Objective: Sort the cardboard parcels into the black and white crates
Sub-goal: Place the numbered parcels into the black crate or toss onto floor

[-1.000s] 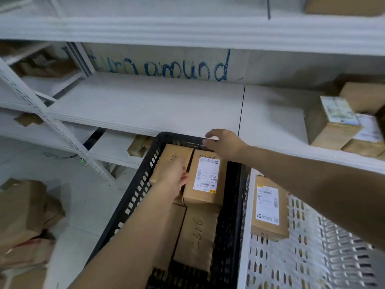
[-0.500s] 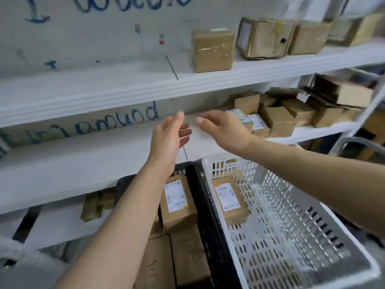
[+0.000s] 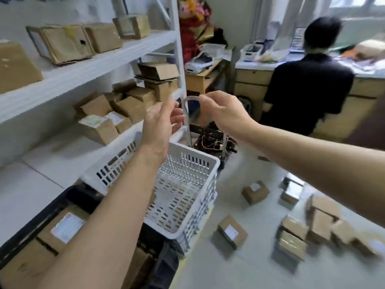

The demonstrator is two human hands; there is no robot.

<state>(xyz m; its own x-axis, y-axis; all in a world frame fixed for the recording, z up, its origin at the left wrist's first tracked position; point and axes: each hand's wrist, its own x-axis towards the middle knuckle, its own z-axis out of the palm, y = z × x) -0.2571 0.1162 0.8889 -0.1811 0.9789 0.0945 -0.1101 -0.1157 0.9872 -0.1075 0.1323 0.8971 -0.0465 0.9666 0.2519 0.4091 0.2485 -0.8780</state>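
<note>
My left hand (image 3: 161, 124) and my right hand (image 3: 224, 113) are raised side by side above the white crate (image 3: 208, 161), both holding nothing, fingers loosely bent. My left forearm hides part of the white crate's inside; the part that shows holds no parcel. The black crate (image 3: 77, 191) at lower left holds cardboard parcels, one with a white label (image 3: 66, 226). Several loose parcels lie on the floor at right, among them a labelled one (image 3: 232, 231) and a small one (image 3: 255, 191).
White shelves (image 3: 87, 69) on the left carry more cardboard parcels (image 3: 98, 126). A curved metal trolley handle (image 3: 189, 99) stands just behind my hands. A person in a dark shirt (image 3: 306, 88) is at a desk at the back right. A stack of parcels (image 3: 312, 226) sits far right.
My view has swung right from the shelves to the floor and the desk. Both hands left the black crate, rose and moved right, and stay without a parcel.
</note>
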